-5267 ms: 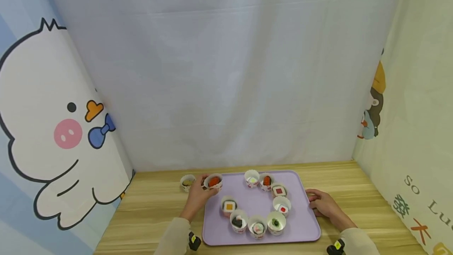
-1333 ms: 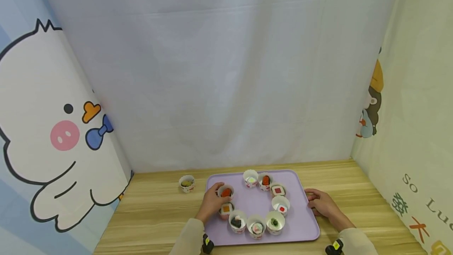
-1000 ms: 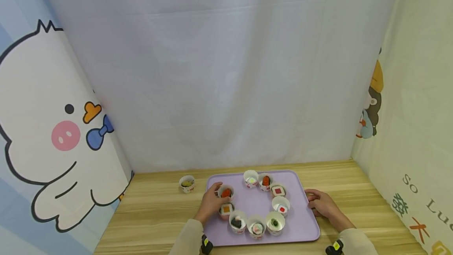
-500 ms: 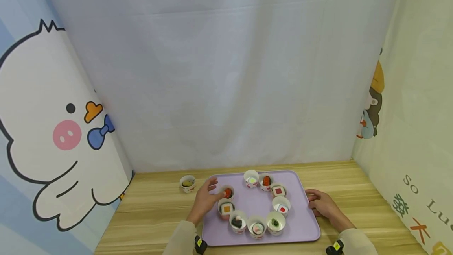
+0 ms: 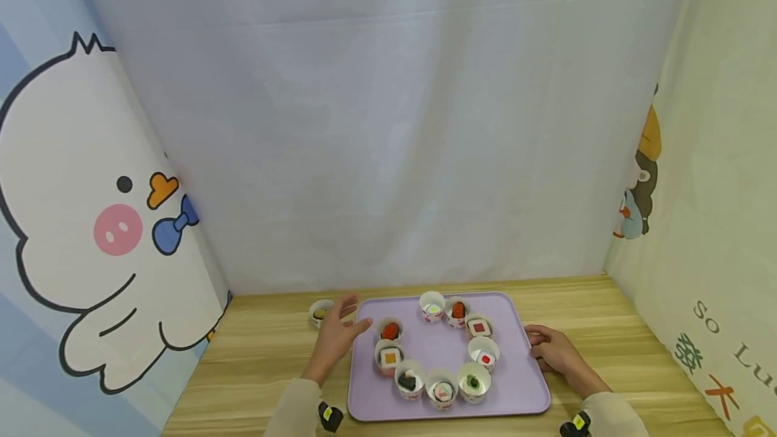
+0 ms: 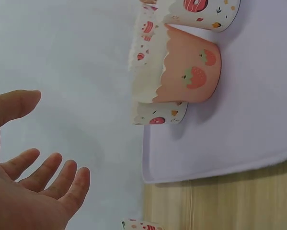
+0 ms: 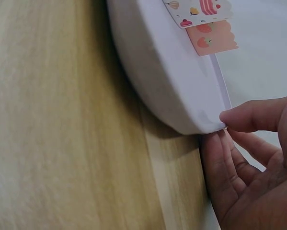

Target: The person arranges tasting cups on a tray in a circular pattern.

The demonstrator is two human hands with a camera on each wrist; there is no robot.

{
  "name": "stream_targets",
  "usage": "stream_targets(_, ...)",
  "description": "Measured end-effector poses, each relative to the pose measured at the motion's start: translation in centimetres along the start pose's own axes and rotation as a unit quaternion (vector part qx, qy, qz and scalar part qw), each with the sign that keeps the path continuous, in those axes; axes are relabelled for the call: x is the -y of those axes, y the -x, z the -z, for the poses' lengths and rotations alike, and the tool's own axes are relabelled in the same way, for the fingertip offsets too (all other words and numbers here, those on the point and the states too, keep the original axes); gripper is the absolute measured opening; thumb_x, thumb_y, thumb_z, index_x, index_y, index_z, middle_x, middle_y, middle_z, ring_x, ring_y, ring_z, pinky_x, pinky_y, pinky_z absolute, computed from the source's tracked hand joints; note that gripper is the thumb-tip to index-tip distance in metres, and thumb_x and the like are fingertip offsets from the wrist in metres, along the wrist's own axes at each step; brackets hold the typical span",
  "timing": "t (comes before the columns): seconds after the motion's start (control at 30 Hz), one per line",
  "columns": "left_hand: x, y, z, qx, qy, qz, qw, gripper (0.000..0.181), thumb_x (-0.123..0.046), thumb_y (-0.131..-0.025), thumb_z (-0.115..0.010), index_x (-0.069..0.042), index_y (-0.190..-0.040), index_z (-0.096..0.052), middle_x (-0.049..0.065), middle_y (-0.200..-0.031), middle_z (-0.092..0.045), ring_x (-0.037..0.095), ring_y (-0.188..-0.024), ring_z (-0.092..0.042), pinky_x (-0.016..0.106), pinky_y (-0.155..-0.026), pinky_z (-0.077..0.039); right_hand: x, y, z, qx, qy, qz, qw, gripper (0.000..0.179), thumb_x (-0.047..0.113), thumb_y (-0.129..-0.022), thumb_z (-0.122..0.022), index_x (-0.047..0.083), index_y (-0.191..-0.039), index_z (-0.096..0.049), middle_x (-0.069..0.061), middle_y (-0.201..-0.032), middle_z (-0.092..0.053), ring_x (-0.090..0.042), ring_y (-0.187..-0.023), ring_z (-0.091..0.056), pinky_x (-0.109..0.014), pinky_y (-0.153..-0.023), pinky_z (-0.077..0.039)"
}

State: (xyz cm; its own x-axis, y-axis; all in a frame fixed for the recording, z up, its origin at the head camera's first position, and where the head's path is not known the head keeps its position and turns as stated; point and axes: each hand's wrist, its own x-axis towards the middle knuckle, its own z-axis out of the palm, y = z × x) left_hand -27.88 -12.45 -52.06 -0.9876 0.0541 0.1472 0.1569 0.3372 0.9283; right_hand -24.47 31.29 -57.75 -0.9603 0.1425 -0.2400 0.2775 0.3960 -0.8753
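Observation:
A purple tray (image 5: 516,390) bears several paper baking cups with sushi pieces, set in a curved ring. My left hand (image 5: 334,336) hovers by the tray's left edge, fingers spread and holding nothing. Just behind its fingers, off the tray, a paper cup with a yellow-green piece (image 5: 319,313) stands partly hidden. To its right, on the tray, sits the cup with a red-topped sushi (image 5: 390,332). A pink strawberry-print cup (image 6: 193,69) shows near the left hand in the left wrist view. My right hand (image 7: 258,167) pinches the tray's right rim between thumb and fingers.
The tray lies on a wood-grain table (image 5: 261,356). A pale curtain (image 5: 388,154) hangs behind it, with a cartoon-printed cloth (image 5: 91,221) at left and a yellowish printed cloth (image 5: 716,187) at right.
My left hand set the cup with the red-topped sushi on the tray's left side, let go and moved back left toward the cup off the tray. The right hand stays at the rim.

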Motion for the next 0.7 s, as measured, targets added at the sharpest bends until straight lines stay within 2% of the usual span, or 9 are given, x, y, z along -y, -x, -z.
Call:
stream_targets(0.13,-0.2,-0.1,0.9,-0.007,0.010,0.006,0.9999,0.062,-0.017,-0.087,-0.074,-0.006,-0.141,-0.046,0.018,-0.144,-0.051,0.036,-0.134,-0.048,0.051,-0.107,-0.042,-0.1,-0.1,0.0,-0.001,0.002,0.000,1.0000,0.060,-0.005,-0.077,-0.060,-0.004,-0.136,-0.050,-0.011,-0.100,-0.061,-0.016,-0.075,-0.057,-0.032,-0.059,-0.051)
stream_targets(0.3,-0.2,-0.5,1.8,-0.045,0.016,-0.003,0.9988,0.059,-0.010,-0.086,-0.073,-0.003,-0.138,-0.047,0.020,-0.140,-0.053,0.036,-0.131,-0.050,0.051,-0.106,-0.043,-0.1,-0.1,0.0,-0.001,0.004,0.000,1.0000,0.060,-0.005,-0.077,-0.061,-0.004,-0.136,-0.050,-0.011,-0.100,-0.061,-0.015,-0.075,-0.057,-0.032,-0.059,-0.051)
stream_targets(0.4,0.1,-0.8,2.4,-0.066,0.022,-0.003,0.9976,0.058,-0.005,-0.085,-0.073,-0.002,-0.137,-0.048,0.020,-0.138,-0.055,0.036,-0.131,-0.049,0.051,-0.108,-0.042,-0.2,-0.2,0.0,0.001,0.005,0.002,1.0000,0.060,-0.005,-0.077,-0.061,-0.004,-0.136,-0.050,-0.012,-0.100,-0.061,-0.015,-0.075,-0.057,-0.032,-0.059,-0.051)
stream_targets(0.53,0.7,-1.2,3.2,-0.079,0.032,-0.004,0.9964,0.059,-0.005,-0.084,-0.074,-0.003,-0.137,-0.048,0.019,-0.138,-0.054,0.036,-0.132,-0.048,0.051,-0.109,-0.041,-0.3,-0.2,0.1,0.000,0.003,0.003,1.0000,0.060,-0.005,-0.077,-0.061,-0.004,-0.136,-0.050,-0.011,-0.099,-0.061,-0.015,-0.074,-0.057,-0.032,-0.058,-0.051)
stream_targets(0.7,1.6,-1.7,3.9,-0.095,0.031,0.004,0.9949,0.061,-0.008,-0.083,-0.076,-0.006,-0.138,-0.048,0.015,-0.135,-0.054,0.034,-0.128,-0.049,0.044,-0.105,-0.043,-0.3,-0.2,0.0,-0.001,0.003,0.006,1.0000,0.060,-0.005,-0.077,-0.060,-0.004,-0.136,-0.050,-0.010,-0.098,-0.061,-0.015,-0.074,-0.056,-0.032,-0.058,-0.051)
